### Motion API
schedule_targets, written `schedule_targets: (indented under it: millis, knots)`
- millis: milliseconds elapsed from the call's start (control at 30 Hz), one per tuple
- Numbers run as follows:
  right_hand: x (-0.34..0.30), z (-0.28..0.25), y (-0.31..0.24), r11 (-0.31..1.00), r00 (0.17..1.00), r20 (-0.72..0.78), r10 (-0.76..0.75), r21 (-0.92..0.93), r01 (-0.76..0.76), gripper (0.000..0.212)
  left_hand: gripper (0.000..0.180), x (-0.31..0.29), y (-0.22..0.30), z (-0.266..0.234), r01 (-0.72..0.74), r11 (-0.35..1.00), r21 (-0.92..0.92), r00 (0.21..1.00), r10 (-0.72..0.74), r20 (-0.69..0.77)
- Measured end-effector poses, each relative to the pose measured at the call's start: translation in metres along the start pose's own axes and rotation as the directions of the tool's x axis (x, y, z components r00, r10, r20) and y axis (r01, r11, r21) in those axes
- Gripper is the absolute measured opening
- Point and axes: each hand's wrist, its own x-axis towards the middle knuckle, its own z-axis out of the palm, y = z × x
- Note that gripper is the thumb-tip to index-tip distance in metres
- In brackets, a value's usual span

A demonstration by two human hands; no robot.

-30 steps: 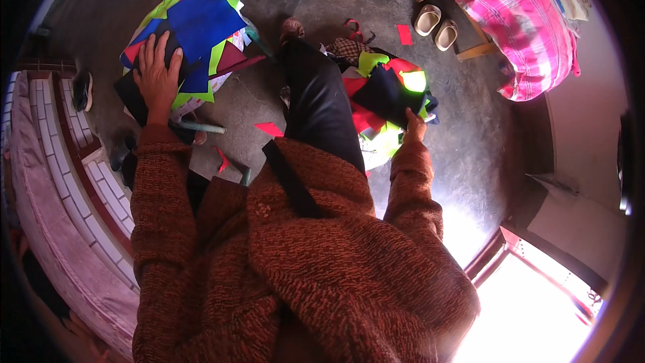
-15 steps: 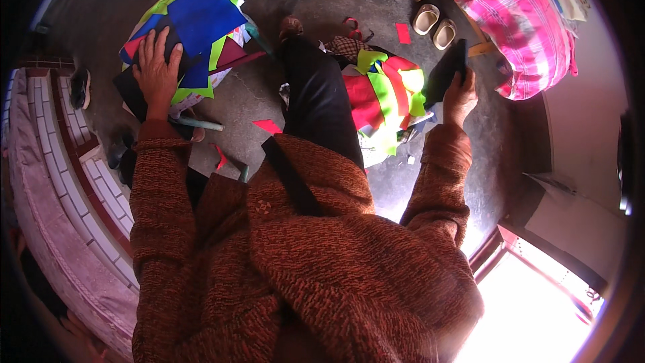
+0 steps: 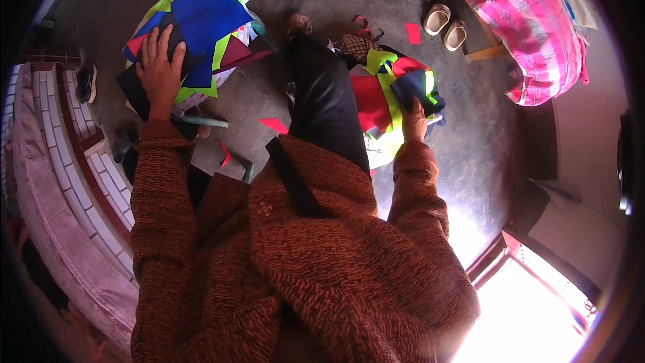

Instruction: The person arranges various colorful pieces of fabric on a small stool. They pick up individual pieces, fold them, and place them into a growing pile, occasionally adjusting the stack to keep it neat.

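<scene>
My left hand (image 3: 161, 72) lies with spread fingers on a pile of cloth pieces at the left. On top of that pile are a blue piece (image 3: 207, 17) and a dark piece under my fingers, with lime-green edges sticking out. At the right, my right hand (image 3: 414, 123) is at a second pile of red (image 3: 369, 97) and lime-green cloth. It grips the near edge of a dark navy cloth piece (image 3: 411, 87), which lies over this pile. The fingers are partly hidden by the cloth.
Red scraps (image 3: 273, 125) lie on the concrete floor between the piles, beside my leg (image 3: 322, 94). Beige clogs (image 3: 437, 20) stand near wooden legs under a pink plaid cover (image 3: 531, 33). A dark shoe (image 3: 86, 83) is at the left by white tiled steps.
My right hand has moved left with the dark cloth piece, from beside the right pile onto it. The left hand stays on its pile. The view has shifted slightly.
</scene>
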Motion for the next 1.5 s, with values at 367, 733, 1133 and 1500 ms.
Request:
schedule_targets:
  millis: [367,733,1133,1500]
  knots:
    - [0.019,0.002,0.020,0.991,0.996,0.083,-0.036,-0.127,0.046,0.046,0.050,0.001,0.004,-0.001,0.001,1.000,0.012,1.000,-0.001,-0.004]
    - [0.060,-0.085,-0.001,0.024,0.869,0.396,0.296,0.907,-0.421,0.017,0.050,-0.002,0.004,-0.001,0.017,1.000,0.011,1.000,-0.017,-0.014]
    - [0.097,-0.097,-0.099,0.677,0.992,0.090,-0.091,0.736,-0.004,0.017,0.049,0.001,0.017,-0.017,0.016,1.000,0.007,0.998,-0.016,-0.060]
    - [0.137,-0.154,-0.415,0.359,0.775,-0.493,-0.396,0.694,0.625,0.038,0.049,-0.001,0.019,-0.028,0.055,0.997,-0.062,0.995,-0.060,-0.082]
